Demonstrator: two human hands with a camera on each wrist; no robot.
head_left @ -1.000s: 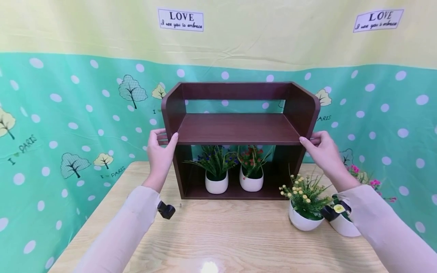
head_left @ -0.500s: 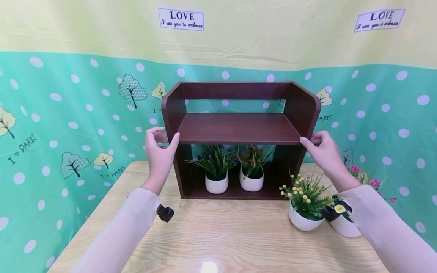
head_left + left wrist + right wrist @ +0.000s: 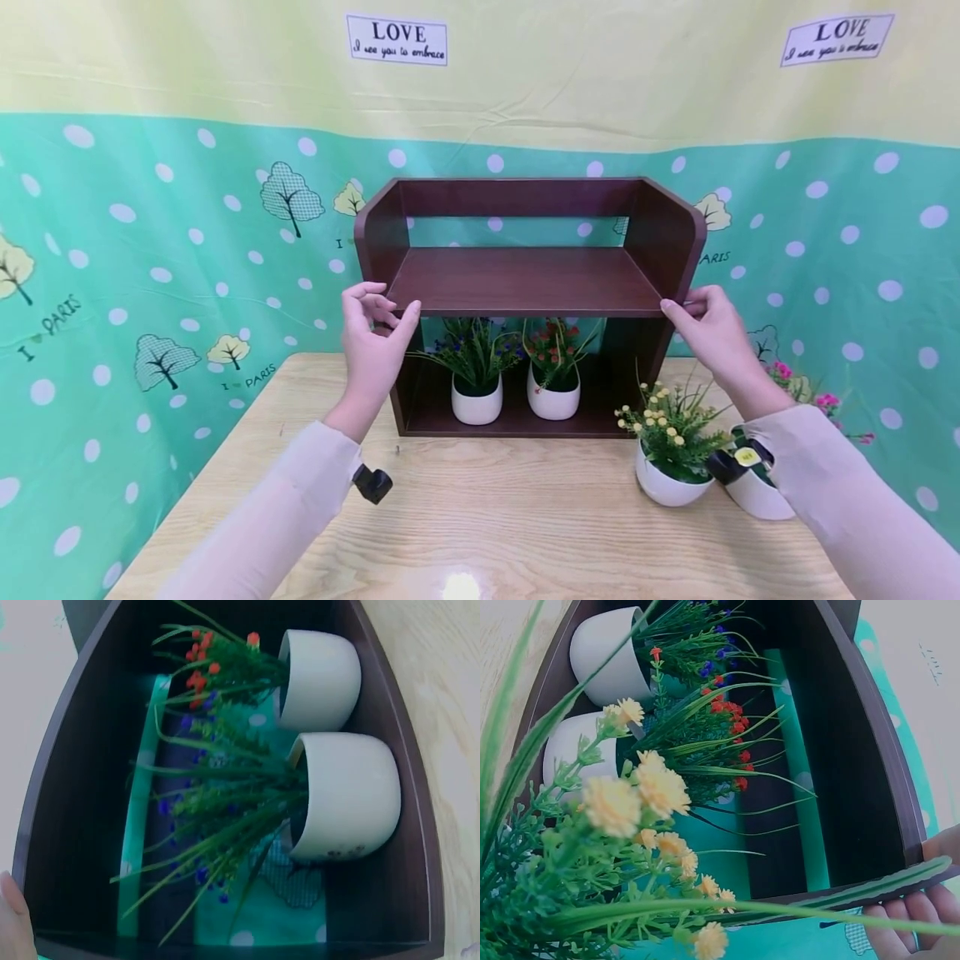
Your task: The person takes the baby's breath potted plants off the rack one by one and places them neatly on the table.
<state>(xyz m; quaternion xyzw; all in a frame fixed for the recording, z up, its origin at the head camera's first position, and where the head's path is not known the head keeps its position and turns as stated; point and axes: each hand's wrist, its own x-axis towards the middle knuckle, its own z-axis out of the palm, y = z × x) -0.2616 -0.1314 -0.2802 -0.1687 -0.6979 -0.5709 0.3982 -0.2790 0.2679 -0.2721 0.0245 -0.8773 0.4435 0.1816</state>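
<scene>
A dark brown two-tier desktop shelf (image 3: 525, 282) stands upright on the table. My right hand (image 3: 716, 333) grips its right side panel, thumb on the front edge and fingers around the outside. My left hand (image 3: 375, 342) is at the front of the left panel, thumb raised beside the upper board's edge and fingers loosely bent. In the lower compartment sit two white pots, one with a blue-flowered plant (image 3: 477, 404) and one with a red-flowered plant (image 3: 553, 400). The left wrist view shows both pots inside and only a bit of the hand (image 3: 13, 922).
A yellow-flowered potted plant (image 3: 671, 483) stands before the shelf's right corner. Beside it, partly behind the right sleeve, is a pink-flowered plant in a white pot (image 3: 757, 498). The wooden table (image 3: 480, 517) extends toward me. A patterned green curtain (image 3: 225, 208) hangs behind.
My left hand has come off the outer left side of the shelf and shifted right, in front of the panel. The right hand keeps its grip, and the shelf has not visibly moved.
</scene>
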